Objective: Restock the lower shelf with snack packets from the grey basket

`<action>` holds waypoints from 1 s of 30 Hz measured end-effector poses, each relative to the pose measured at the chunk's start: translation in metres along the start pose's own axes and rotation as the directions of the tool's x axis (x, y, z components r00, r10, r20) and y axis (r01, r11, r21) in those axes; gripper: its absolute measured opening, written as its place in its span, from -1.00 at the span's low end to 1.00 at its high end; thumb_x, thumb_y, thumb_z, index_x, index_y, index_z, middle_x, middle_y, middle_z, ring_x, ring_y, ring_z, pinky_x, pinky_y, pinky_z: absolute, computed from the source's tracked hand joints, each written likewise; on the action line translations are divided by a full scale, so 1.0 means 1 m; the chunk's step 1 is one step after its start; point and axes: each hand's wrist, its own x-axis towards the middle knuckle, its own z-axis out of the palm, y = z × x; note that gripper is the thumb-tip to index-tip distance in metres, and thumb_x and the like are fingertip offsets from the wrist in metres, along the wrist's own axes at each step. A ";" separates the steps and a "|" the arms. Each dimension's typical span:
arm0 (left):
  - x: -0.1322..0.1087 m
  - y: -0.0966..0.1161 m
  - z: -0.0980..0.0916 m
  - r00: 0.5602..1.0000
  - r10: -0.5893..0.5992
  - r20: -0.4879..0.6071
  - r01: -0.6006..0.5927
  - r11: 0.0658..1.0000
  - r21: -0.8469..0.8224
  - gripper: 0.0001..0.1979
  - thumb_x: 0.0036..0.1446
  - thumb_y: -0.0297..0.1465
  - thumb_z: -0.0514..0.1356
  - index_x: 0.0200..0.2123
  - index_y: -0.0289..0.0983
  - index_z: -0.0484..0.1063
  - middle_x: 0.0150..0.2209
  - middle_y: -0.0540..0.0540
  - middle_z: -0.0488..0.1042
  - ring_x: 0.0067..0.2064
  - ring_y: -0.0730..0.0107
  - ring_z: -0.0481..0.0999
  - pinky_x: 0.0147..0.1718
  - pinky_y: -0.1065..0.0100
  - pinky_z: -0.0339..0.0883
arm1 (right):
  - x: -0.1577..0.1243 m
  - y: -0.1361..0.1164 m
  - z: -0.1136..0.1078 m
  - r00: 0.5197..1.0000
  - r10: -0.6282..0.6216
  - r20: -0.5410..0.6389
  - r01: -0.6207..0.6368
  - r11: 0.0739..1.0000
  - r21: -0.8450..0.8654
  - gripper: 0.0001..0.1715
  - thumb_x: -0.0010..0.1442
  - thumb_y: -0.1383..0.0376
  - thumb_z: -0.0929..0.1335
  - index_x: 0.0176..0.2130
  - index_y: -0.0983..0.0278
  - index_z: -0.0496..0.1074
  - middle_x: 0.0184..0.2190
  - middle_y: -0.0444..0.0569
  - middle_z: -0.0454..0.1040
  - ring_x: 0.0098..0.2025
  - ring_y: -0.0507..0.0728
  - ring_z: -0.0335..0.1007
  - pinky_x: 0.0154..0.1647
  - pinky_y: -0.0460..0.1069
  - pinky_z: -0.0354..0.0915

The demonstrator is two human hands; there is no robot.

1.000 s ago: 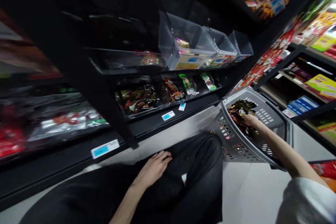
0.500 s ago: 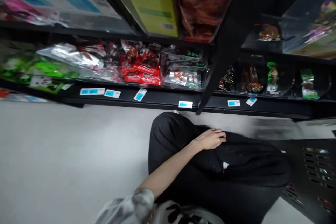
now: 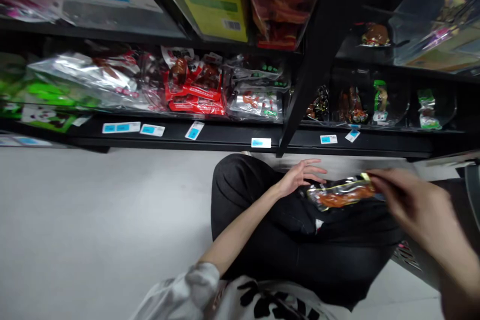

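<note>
A long clear snack packet [image 3: 343, 195] with reddish-brown food inside hangs over my lap. My right hand [image 3: 414, 202], slightly blurred, pinches its right end between thumb and fingers. Close to the packet's left end is my left hand [image 3: 300, 177], fingers spread with nothing in them; whether the fingertips touch the packet I cannot tell. Beneath both hands are my black trousers [image 3: 262, 220], knees bent.
Ahead runs a black shelf [image 3: 225, 137] with price tags. On it lie red snack packets [image 3: 197, 91], green packets [image 3: 48, 102] and other small packets in bins. A dark basket [image 3: 420, 265] stands at the right, partly hidden. Pale floor [image 3: 112, 230] lies to the left.
My right hand has come into view from the right with the snack packet. My left hand has lifted off my leg and spread its fingers. The view has shifted slightly.
</note>
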 end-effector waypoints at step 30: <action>0.010 -0.025 -0.011 0.955 0.055 -0.292 0.068 0.916 0.395 -0.27 -0.25 -0.42 0.57 0.04 -0.28 0.41 -0.10 -0.15 0.61 0.00 0.13 0.59 0.13 0.08 0.35 | 0.058 0.056 0.182 0.763 0.645 0.044 -0.182 0.149 0.972 -0.48 -0.14 0.17 0.63 -0.15 0.21 0.59 -0.22 -0.08 0.66 -0.21 0.13 0.60 -0.02 0.04 0.48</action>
